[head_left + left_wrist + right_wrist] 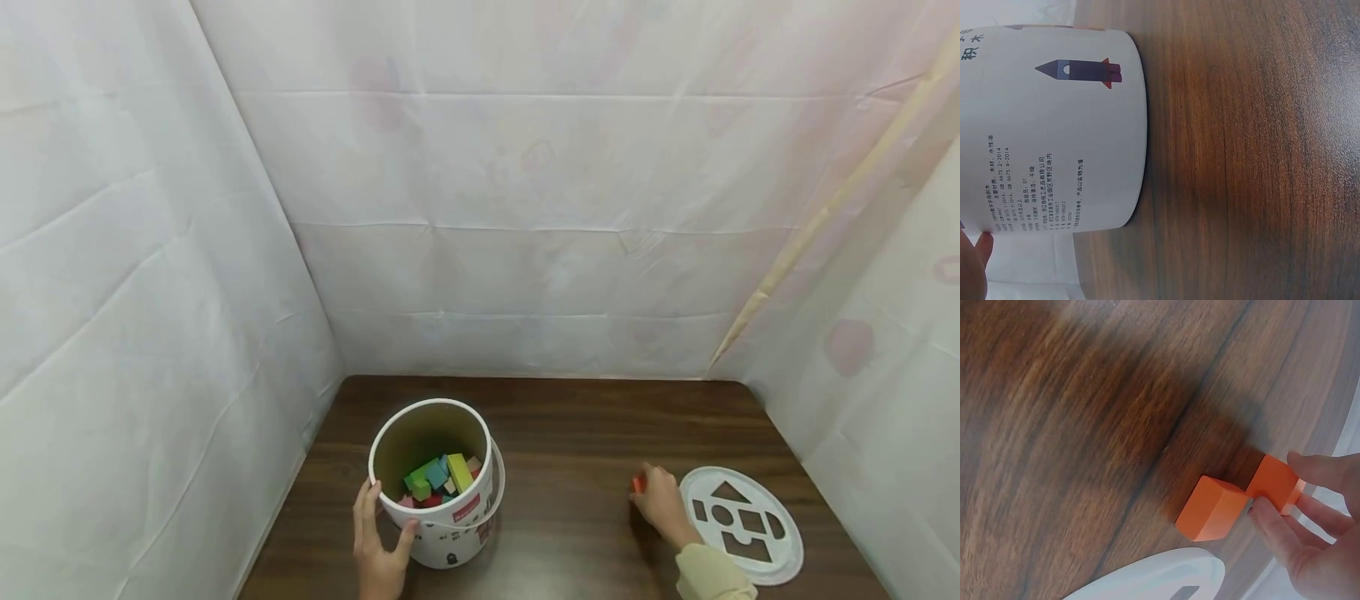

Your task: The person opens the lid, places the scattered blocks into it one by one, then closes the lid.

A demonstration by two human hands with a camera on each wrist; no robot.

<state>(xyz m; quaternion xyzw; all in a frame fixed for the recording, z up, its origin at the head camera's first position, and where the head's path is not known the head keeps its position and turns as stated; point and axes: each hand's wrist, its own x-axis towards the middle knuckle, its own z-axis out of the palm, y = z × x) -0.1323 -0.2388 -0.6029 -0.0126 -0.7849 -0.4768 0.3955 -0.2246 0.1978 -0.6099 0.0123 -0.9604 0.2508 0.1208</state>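
A white bucket [450, 546] with printed pictures and a handle stands on the brown table. Inside it lie several coloured blocks [438, 479], green, blue, yellow and red among them. My left hand [378, 546] touches the bucket's near left side, fingers and thumb spread, one fingertip at the rim. Over on the right, my right hand [663, 504] pinches an orange block [1274, 481] between thumb and fingers, low over the table. Close beside that block rests a second orange block [1213, 509] in the right wrist view.
A round white lid [780, 557] with shaped holes lies on the table [555, 450] to the right of my right hand. White cloth walls [525, 275] rise behind the table and along both sides.
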